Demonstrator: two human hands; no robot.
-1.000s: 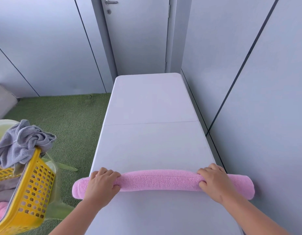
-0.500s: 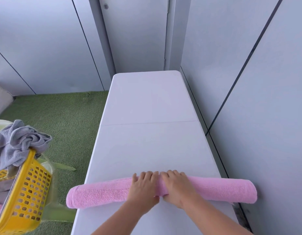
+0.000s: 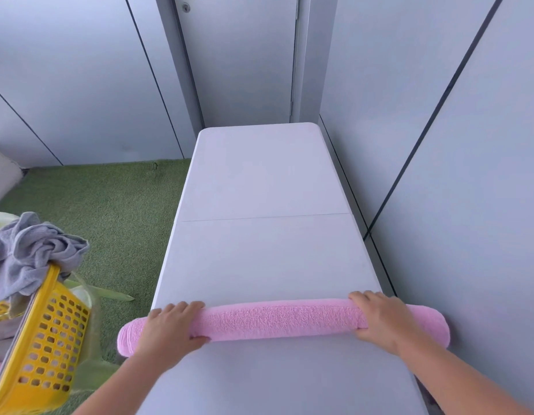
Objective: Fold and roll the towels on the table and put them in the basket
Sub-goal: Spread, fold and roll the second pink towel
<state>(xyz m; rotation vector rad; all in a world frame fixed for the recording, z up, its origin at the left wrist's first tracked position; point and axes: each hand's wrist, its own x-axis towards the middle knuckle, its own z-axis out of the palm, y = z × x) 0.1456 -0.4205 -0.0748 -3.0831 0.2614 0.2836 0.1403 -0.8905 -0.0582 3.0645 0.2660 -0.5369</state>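
Basket beside the table holds a crumpled grey towel over its rim; pink towel, rolled into a long tube, lies across the table's near end, left hand and right hand gripping it.

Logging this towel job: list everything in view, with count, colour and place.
rolled towel: one, pink, across the near table, left end past the edge
table: one, white, centre, along the right wall
basket: one, yellow, lower left, beside the table
crumpled cloth: one, grey, draped on the basket's rim
turf: one patch, green, floor left of the table
door: one, grey, beyond the table's far end
left hand: one, gripping the towel's left part
right hand: one, gripping the towel's right part
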